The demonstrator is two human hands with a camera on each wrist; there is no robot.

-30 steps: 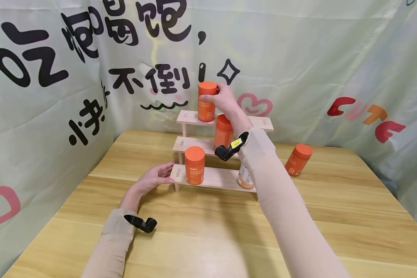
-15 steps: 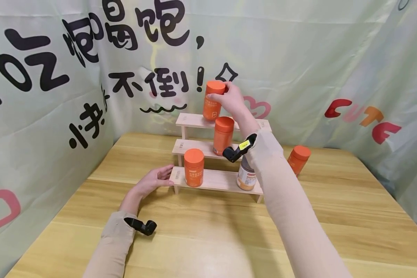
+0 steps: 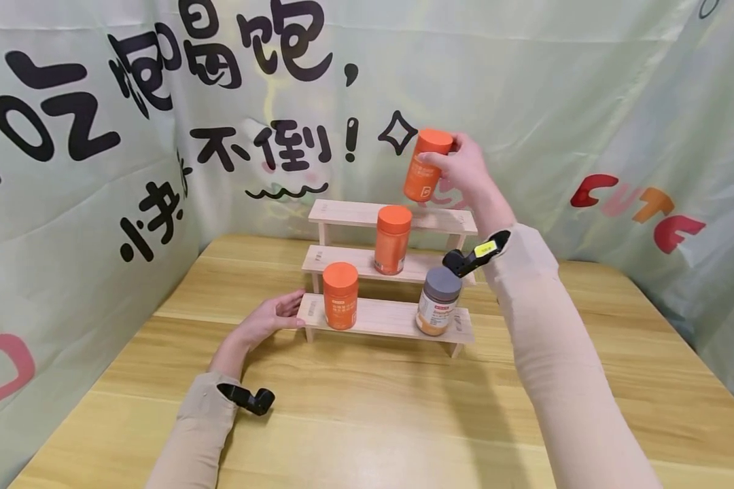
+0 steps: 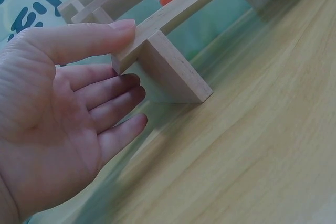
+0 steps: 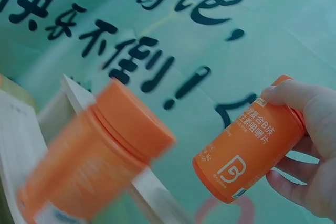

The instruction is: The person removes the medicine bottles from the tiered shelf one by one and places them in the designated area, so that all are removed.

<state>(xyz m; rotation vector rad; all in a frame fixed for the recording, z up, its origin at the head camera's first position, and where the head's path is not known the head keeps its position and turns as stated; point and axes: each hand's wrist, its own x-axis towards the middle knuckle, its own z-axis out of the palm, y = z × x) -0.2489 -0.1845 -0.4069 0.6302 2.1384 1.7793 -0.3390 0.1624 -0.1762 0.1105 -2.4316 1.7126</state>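
In the head view my right hand (image 3: pixel 469 171) grips an orange supplement bottle (image 3: pixel 427 166) by its upper part. The bottle is tilted and held in the air above the right part of the top tier; the right wrist view shows the thumb on its near side and fingers behind. My left hand (image 3: pixel 272 318) pinches the left end of the lowest tier of a three-tier wooden display stand (image 3: pixel 379 316), thumb on top of the board (image 4: pixel 152 27) and fingers at its end and underneath. One orange bottle (image 3: pixel 340 297) stands on the lowest tier, another (image 3: pixel 393 241) on the middle tier.
A grey-lidded jar (image 3: pixel 438 302) stands near the lowest tier's right end, below my right wrist. The stand sits on a wooden table (image 3: pixel 367 421). Behind hangs a printed cloth (image 3: pixel 514 88). My right sleeve (image 3: pixel 563 353) covers part of the table's right side.
My right hand has lifted the orange bottle off the top tier and carried it right, tilting it. The grey-lidded jar has come into full view; the table's far-right bottle is now hidden. The left hand stays.
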